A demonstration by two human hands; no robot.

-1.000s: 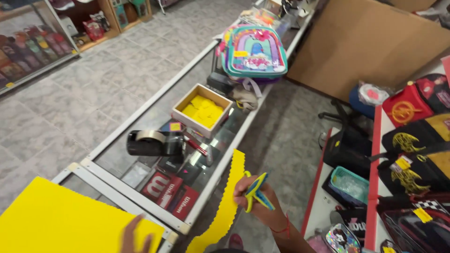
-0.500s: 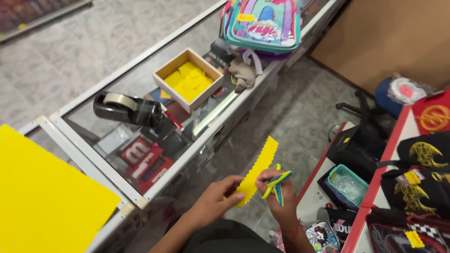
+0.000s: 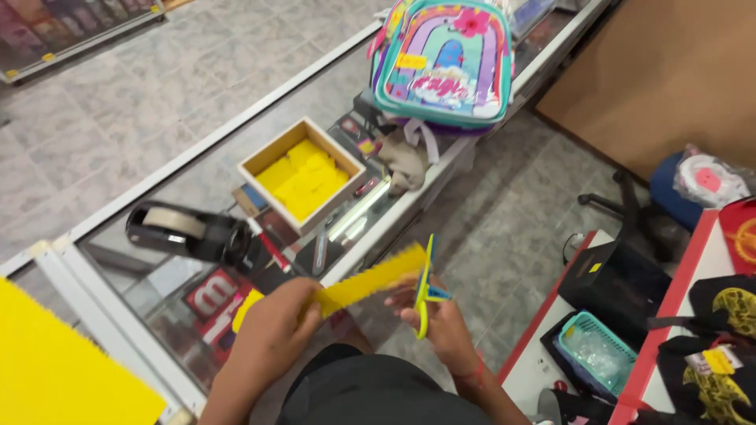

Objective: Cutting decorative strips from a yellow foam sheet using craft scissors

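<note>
1 yellow paper strip (image 3: 370, 281), zigzag edge, held over floor beside glass table (image 3: 142, 260). L hand (image 3: 272, 334) grip pinching strip end; R hand (image 3: 441, 319) grip closed round 1 pr green scissors (image 3: 425, 287). 1 backpack (image 3: 441, 59), 1 tape dispenser (image 3: 189, 230) on table.

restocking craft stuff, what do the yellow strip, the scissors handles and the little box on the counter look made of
Yellow strip: matte, holds flat, likely paper or thin card. Scissors: glossy green and blue handles, probably plastic. Box: pale raw-looking walls, seemingly wood, holding yellow pieces.

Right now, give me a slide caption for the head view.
Left hand holds a zigzag-edged yellow paper strip while right hand works green-handled scissors.
</note>
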